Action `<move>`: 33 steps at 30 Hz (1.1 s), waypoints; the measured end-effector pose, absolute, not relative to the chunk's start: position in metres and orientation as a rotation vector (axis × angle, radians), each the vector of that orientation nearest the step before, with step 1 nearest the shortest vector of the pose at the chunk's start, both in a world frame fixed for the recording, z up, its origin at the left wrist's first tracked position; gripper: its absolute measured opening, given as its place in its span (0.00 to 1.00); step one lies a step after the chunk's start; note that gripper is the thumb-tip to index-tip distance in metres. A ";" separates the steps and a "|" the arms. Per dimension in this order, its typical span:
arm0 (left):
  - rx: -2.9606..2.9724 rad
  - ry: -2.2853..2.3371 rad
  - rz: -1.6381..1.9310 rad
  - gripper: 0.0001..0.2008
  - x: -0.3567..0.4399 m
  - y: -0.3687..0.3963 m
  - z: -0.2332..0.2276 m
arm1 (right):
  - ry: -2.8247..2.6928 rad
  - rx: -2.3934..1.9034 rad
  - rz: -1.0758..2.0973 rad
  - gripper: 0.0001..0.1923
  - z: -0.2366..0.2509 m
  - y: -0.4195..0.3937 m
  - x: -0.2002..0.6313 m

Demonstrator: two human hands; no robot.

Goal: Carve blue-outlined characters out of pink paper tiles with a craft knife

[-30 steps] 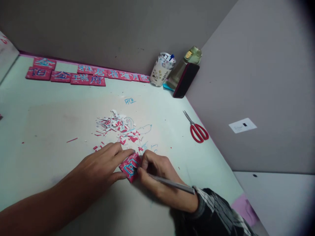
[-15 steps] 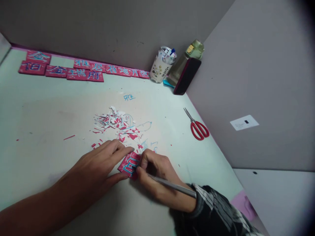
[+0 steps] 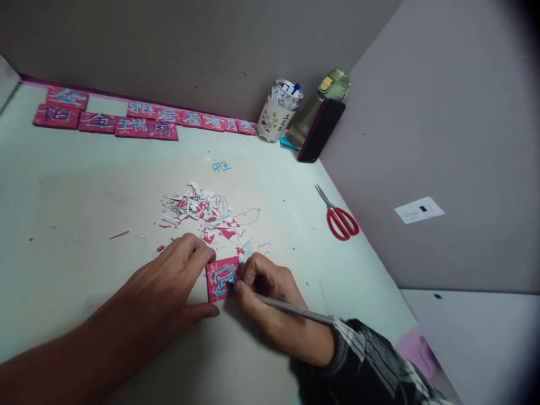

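Pink tile (image 3: pixel 222 278) turned square under the knife

From the head camera: the left hand (image 3: pixel 175 278) has swung the tile round since a moment ago and presses it flat on the pale table (image 3: pixel 76 214), fingers spread; the right hand (image 3: pixel 270 298) grips a thin grey knife (image 3: pixel 291 308), tip on the blue character, so cutting goes on. By the wall, a printed cup (image 3: pixel 278 115) holds pens and papers

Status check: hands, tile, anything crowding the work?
Left hand pins red tile. Right hand holds thin metal tool at its edge. Paper scraps just beyond.
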State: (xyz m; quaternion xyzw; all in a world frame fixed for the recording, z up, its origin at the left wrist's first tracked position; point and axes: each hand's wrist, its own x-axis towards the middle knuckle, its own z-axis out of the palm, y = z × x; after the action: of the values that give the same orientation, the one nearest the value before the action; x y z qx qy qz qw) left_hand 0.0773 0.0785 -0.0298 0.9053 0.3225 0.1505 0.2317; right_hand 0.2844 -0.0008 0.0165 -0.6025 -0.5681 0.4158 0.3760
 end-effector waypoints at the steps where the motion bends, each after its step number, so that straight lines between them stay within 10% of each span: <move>1: 2.470 0.863 0.384 0.18 0.075 0.081 -0.029 | -1.452 -1.534 1.069 0.12 0.017 -0.001 0.284; 8: 2.541 0.822 0.516 0.27 0.071 0.085 -0.034 | -1.419 -1.526 1.105 0.13 0.018 -0.002 0.285; 33: 2.524 0.729 0.444 0.15 0.074 0.090 -0.037 | -1.436 -1.520 1.073 0.13 0.012 -0.005 0.287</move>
State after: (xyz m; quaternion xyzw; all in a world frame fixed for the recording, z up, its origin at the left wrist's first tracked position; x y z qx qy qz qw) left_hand 0.0741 0.0902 -0.0365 0.9205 0.2658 0.1618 0.2362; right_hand 0.2869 -0.0045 0.0115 -0.5968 -0.5637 0.4214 0.3852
